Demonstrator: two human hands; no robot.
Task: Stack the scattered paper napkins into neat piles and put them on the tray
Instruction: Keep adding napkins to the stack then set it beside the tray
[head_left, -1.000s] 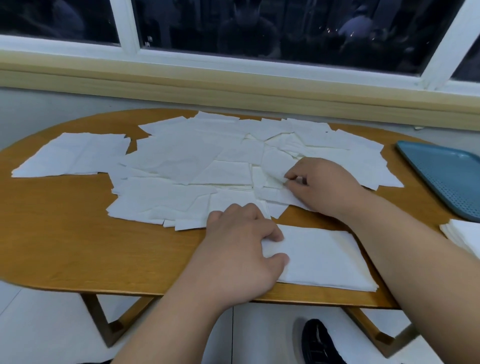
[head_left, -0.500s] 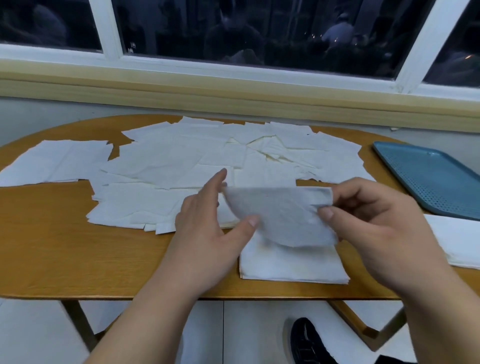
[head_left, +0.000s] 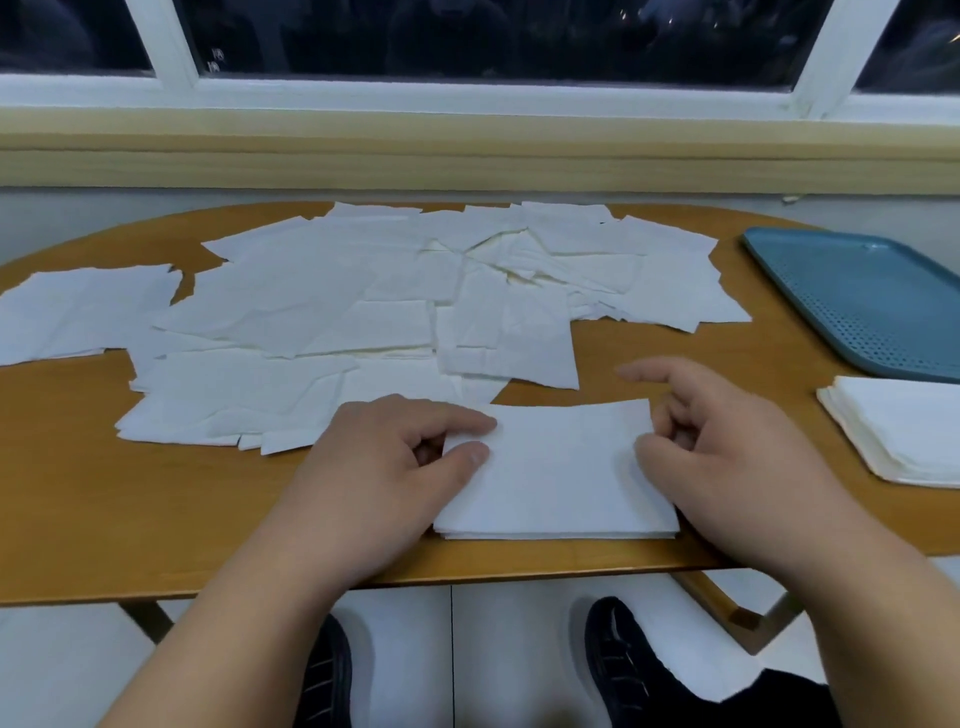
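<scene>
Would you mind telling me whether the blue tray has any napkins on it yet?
Empty where visible: the blue tray shows bare perforated surface; a neat pile lies on the table beside it.
</scene>
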